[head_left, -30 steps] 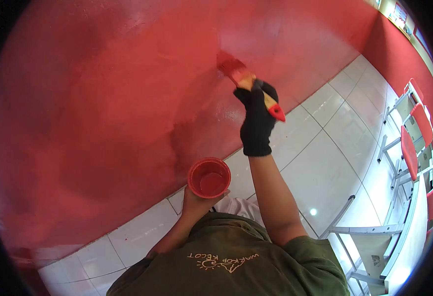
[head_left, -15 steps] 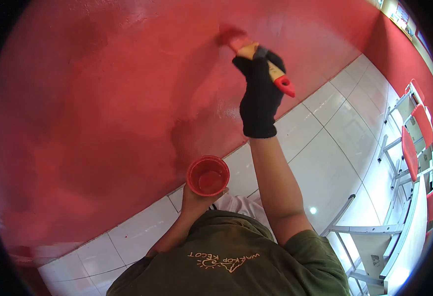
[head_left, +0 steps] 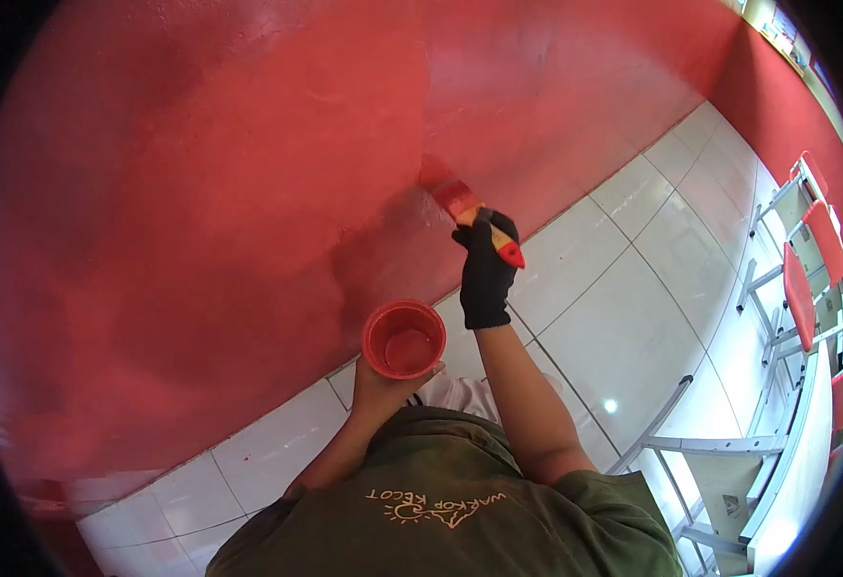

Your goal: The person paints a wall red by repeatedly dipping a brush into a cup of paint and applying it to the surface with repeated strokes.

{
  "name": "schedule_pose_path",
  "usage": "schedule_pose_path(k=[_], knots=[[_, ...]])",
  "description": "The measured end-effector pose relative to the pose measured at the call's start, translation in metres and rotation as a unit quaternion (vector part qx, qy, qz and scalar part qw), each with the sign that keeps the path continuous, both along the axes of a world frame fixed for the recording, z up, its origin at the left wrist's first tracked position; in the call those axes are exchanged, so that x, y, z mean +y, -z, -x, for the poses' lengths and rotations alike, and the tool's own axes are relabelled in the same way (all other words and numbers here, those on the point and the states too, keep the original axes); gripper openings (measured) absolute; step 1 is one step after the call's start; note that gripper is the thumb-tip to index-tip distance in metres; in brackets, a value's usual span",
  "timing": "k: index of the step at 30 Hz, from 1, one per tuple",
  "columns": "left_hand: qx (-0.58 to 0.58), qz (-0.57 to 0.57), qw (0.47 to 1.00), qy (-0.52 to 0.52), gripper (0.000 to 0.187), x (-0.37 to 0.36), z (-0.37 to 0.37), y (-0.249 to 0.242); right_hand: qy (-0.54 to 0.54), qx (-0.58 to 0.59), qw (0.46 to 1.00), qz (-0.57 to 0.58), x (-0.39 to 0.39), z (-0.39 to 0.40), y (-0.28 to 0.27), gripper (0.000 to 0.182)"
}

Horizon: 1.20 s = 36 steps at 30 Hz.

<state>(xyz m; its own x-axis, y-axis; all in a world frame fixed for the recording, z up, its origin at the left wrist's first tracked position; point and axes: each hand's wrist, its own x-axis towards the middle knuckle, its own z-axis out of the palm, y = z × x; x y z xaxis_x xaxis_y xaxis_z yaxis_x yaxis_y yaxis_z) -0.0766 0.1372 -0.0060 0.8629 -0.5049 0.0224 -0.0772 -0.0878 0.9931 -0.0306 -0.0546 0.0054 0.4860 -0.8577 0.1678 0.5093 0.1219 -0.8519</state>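
While the head camera looks steeply down the person's front, the right hand (head_left: 487, 274), in a black glove, is wrapped tight around the handle of a paintbrush (head_left: 476, 219), fingers closed on the pale wooden shaft with the red handle tip sticking out toward the floor side. The brush's bristles (head_left: 448, 195), loaded with red, are pressed flat on the red wall (head_left: 210, 192), low down and near where the wall meets the white tiled floor (head_left: 623, 327). Around the bristles the paint looks darker and glossier than the duller patches farther left on the same wall. The left hand (head_left: 383, 385), bare, is closed from below around a small red cup (head_left: 404, 338), holding it upright just beside the right forearm and below the brush; the hands are apart, each clamped on its own thing. Inside the cup there is red paint lying at the bottom, and the rim is smeared with it. The cup hangs over the line where the wall ends and the tiles begin. Below the arms I see the person's olive green shirt (head_left: 460, 510) with pale lettering printed on it, and a bit of white cloth showing between the arms. Off to the right, well apart from the work, stand red chairs (head_left: 811, 260) on grey metal frames beside a long pale table (head_left: 787, 462), with a bright glint of light on the tiles near them.
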Motion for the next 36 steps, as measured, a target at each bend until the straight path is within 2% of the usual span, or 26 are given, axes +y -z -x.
schedule_pose_path(k=[1,3,4,6,7,10,13,16,20,23,27,29,34,36], knots=[[-0.001,0.000,1.000,0.001,0.067,-0.001,0.000,-0.002,0.001,-0.001,1.000,0.000,-0.001,-0.004,-0.013,0.029],[-0.025,-0.003,1.000,0.001,0.069,-0.003,0.000,-0.008,0.005,-0.048,0.996,0.078,-0.004,-0.013,-0.045,0.024],[-0.026,-0.005,1.000,0.001,0.069,-0.003,0.001,-0.008,0.005,-0.048,0.996,0.076,-0.005,-0.020,-0.062,0.024],[-0.013,0.010,1.000,0.000,0.070,-0.003,0.000,-0.005,-0.007,-0.145,0.986,0.077,-0.008,-0.028,-0.096,0.022],[-0.014,0.009,1.000,0.001,0.070,-0.003,0.000,-0.003,-0.007,-0.146,0.986,0.076,-0.008,-0.026,-0.109,0.022],[0.002,0.023,1.000,-0.007,0.070,-0.002,0.000,0.001,-0.009,-0.194,0.978,0.076,-0.008,-0.015,-0.127,0.027],[-0.009,0.012,1.000,-0.014,0.070,0.000,-0.001,0.002,-0.012,-0.194,0.981,0.019,-0.007,-0.023,-0.085,0.029],[0.009,0.001,1.000,-0.011,0.070,0.001,-0.001,0.006,-0.024,-0.115,0.993,-0.005,0.002,-0.021,-0.023,0.031],[-0.018,-0.001,1.000,-0.019,0.068,0.001,0.003,-0.005,-0.025,-0.028,0.999,-0.009,0.003,-0.002,0.021,0.029],[-0.027,0.015,0.999,-0.015,0.068,-0.001,0.003,-0.004,-0.009,0.007,1.000,-0.001,-0.001,0.004,-0.001,0.029],[-0.031,0.009,0.999,-0.004,0.068,-0.003,0.001,-0.010,0.002,-0.031,0.999,0.039,-0.008,-0.015,-0.061,0.026],[-0.034,0.018,0.999,-0.008,0.068,-0.001,0.001,-0.007,0.002,-0.118,0.990,0.073,-0.013,-0.023,-0.096,0.023],[0.009,-0.009,1.000,-0.012,0.068,0.003,-0.003,0.002,-0.015,-0.226,0.963,0.144,-0.031,-0.038,-0.171,0.025],[-0.038,-0.002,0.999,-0.011,0.069,0.002,-0.004,-0.003,-0.019,-0.265,0.950,0.165,-0.037,-0.043,-0.197,0.024]])
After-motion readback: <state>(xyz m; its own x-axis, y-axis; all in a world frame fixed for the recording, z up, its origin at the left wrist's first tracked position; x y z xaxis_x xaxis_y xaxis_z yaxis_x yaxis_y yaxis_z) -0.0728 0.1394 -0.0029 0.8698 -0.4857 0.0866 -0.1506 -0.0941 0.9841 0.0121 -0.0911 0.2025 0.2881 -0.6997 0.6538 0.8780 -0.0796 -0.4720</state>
